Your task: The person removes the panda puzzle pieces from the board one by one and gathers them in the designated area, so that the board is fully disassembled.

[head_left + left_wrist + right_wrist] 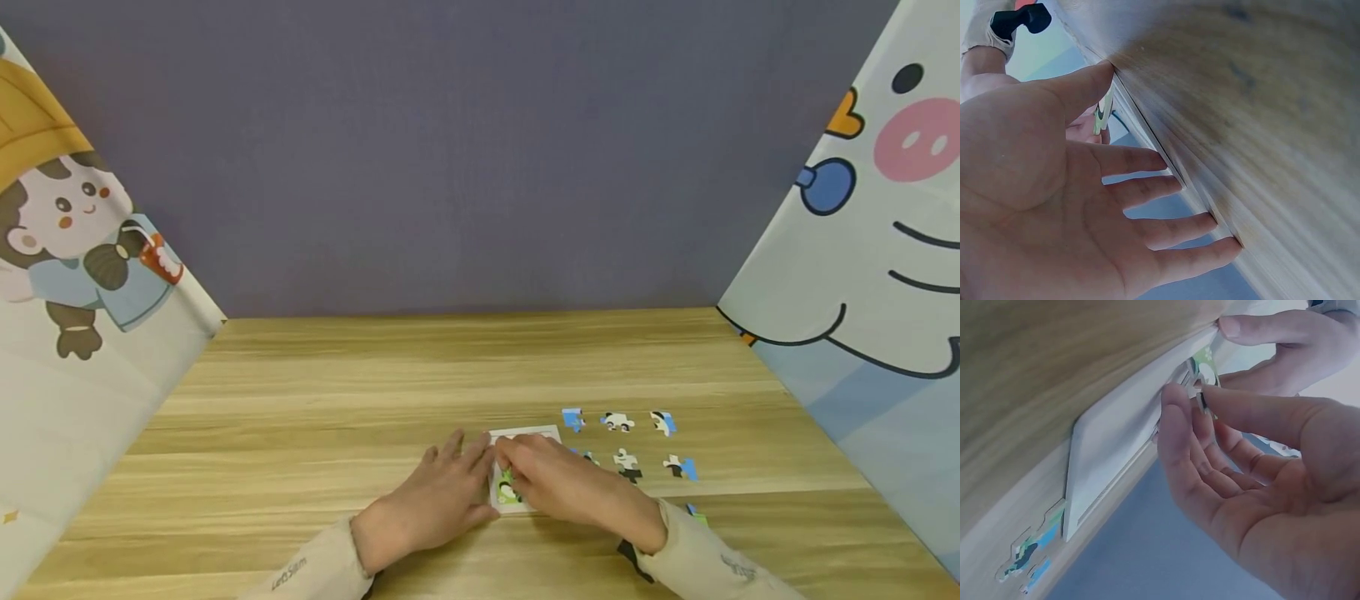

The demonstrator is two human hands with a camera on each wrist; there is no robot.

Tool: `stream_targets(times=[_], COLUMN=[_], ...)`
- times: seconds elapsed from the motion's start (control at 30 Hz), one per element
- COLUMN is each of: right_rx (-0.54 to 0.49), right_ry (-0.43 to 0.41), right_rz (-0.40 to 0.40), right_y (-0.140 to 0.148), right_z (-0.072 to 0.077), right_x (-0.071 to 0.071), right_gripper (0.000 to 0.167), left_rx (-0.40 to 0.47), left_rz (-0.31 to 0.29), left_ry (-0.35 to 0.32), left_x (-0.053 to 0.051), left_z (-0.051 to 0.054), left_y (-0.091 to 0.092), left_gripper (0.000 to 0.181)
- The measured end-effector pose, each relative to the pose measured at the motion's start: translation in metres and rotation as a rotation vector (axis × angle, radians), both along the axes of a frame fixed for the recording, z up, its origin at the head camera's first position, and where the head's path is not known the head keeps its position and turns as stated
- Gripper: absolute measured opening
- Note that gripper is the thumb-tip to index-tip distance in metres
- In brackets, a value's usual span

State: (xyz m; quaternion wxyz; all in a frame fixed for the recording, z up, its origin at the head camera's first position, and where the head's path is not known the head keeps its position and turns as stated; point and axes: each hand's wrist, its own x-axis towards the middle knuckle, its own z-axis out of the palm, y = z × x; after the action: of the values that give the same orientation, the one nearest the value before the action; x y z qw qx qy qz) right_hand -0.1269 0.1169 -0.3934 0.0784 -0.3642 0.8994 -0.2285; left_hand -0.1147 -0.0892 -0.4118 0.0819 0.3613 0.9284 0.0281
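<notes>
A small white puzzle tray (525,432) lies on the wooden table between the two hands. In its lower left part sits a green puzzle piece (507,492) with a white and black print. My left hand (438,492) has its fingers spread and straight, fingertips down on the table, with index finger and thumb at the tray's left edge. Over the tray, my right hand (566,479) pinches a small puzzle piece (1202,405) between thumb and forefinger. Most of that piece is hidden by the fingers. The right hand also covers much of the tray's inside.
Right of the tray, loose puzzle pieces lie in rough rows, among them a blue one (573,418), a panda-face one (617,422) and a black-and-white one (627,464). Another piece (696,515) shows partly behind the right sleeve. A grey panel (472,167) stands behind the table.
</notes>
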Motion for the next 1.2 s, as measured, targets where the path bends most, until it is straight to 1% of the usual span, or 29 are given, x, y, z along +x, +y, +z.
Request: stream_targets(times=[0.13,0.3,0.4,0.53,0.67,0.83,1.03,1.2], right_rx=[0.000,-0.026,-0.050,-0.097,-0.113,-0.101,-0.128,-0.146], right_ry=[0.021,0.004,-0.001,0.011,0.004,-0.026,-0.080,-0.091], right_rz=[0.015,0.025,0.046,0.063,0.042,0.002,-0.029,-0.054], right_y=[-0.001,0.001,0.003,0.005,0.010,0.017,0.030,0.044], right_z=[0.000,0.000,0.000,0.003,0.008,0.010,0.013,0.016], right_x=[0.000,0.001,0.001,0.000,0.000,-0.001,0.003,0.006], right_gripper=[0.022,0.024,0.026,0.027,0.023,0.017,0.014,0.015], left_rx=[0.007,0.019,0.023,0.014,0.012,0.018,0.020,0.023], left_rz=[0.007,0.000,-0.004,-0.014,-0.007,0.017,0.003,0.008], left_ry=[-0.004,0.001,0.000,0.022,0.036,0.020,0.032,0.021], left_x=[0.000,0.000,0.000,-0.001,-0.003,-0.003,-0.002,-0.002], left_z=[0.000,-0.001,-0.003,-0.003,-0.003,-0.003,-0.001,0.000], left_y=[0.000,0.001,0.001,0.000,-0.001,0.000,-0.001,-0.002], left_gripper=[0.076,0.076,0.076,0.076,0.075,0.076,0.076,0.076])
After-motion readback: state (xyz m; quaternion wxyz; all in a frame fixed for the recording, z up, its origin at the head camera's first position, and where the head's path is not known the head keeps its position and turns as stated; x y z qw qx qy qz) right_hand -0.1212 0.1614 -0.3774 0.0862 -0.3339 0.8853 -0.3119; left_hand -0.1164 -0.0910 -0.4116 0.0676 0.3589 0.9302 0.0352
